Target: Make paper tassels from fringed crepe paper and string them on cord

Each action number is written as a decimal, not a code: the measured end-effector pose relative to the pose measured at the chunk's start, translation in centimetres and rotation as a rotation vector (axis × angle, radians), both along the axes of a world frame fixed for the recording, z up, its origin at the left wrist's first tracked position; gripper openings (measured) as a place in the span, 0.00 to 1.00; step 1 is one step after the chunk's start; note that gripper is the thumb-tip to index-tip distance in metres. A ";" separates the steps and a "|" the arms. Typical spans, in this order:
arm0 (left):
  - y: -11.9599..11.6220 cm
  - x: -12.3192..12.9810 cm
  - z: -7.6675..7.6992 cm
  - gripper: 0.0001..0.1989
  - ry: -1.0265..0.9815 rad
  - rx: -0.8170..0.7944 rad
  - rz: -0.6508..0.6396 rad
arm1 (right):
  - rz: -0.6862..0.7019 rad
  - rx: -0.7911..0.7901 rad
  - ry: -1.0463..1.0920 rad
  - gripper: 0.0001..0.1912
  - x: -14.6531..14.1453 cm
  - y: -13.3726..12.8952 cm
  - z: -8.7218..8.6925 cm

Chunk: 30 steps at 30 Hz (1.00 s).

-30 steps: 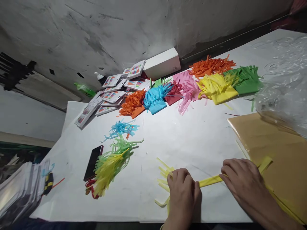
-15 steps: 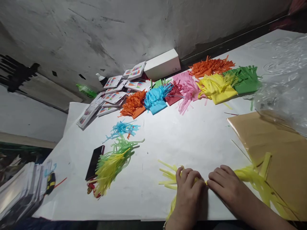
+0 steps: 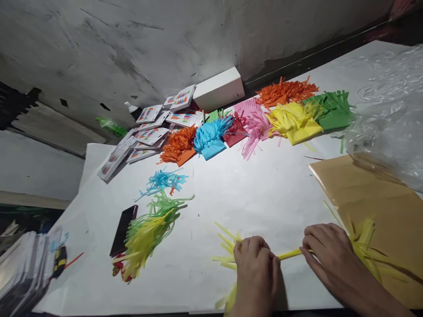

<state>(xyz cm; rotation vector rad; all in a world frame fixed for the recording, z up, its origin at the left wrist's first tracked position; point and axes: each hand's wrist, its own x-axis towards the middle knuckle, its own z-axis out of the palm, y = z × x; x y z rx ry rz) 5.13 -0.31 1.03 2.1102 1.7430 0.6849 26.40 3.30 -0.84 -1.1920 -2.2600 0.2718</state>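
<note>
Low on the white table covering, my left hand [image 3: 255, 268] is closed round one end of a twisted yellow paper strip [image 3: 290, 254]. My right hand [image 3: 327, 248] has its fingers closed on the other end. Between them a short, thin length of the twist shows. Loose yellow fringes [image 3: 228, 248] fan out left of my left hand, and more yellow fringes [image 3: 365, 242] spread beyond my right hand over brown paper. The parts inside my fists are hidden.
Green and yellow tassels [image 3: 152, 237] lie beside a black phone [image 3: 124, 231]. Blue scraps [image 3: 163, 181] are above. Coloured fringed bundles [image 3: 211, 138], card packs [image 3: 150, 136] and a white box [image 3: 218, 90] line the wall. Brown paper [image 3: 380, 189] and clear plastic [image 3: 390, 123] lie right.
My right hand has moved right, away from my left, and the gap between them shows more of the twisted yellow strip. The whole view has shifted slightly.
</note>
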 end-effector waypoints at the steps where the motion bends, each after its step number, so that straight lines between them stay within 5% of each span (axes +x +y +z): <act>1: 0.1 0.0 -0.1 0.06 0.047 -0.023 -0.002 | -0.033 -0.010 0.002 0.10 -0.2 0.0 0.0; 5: 0.4 -0.1 -0.8 0.07 0.155 0.086 -0.004 | -0.096 -0.079 0.064 0.12 -0.5 -0.1 -0.1; 13: 0.5 0.8 -0.3 0.09 0.443 0.308 -0.305 | 0.007 -0.022 0.106 0.14 -0.7 0.3 0.1; 19: 1.3 0.6 -0.6 0.10 0.208 0.250 -0.213 | 0.164 0.150 0.069 0.17 -1.6 -0.2 -0.1; 22: -0.2 -1.3 1.6 0.08 0.024 0.146 -0.151 | 0.182 0.227 0.129 0.21 -0.7 -0.6 0.9; 26: -1.4 -3.1 6.5 0.16 -0.102 0.043 -0.123 | 0.268 0.294 0.116 0.21 1.4 -1.5 3.9; 30: 0.2 -0.7 8.6 0.09 -0.600 -0.467 -0.221 | 0.308 0.280 0.075 0.19 2.2 -2.0 6.3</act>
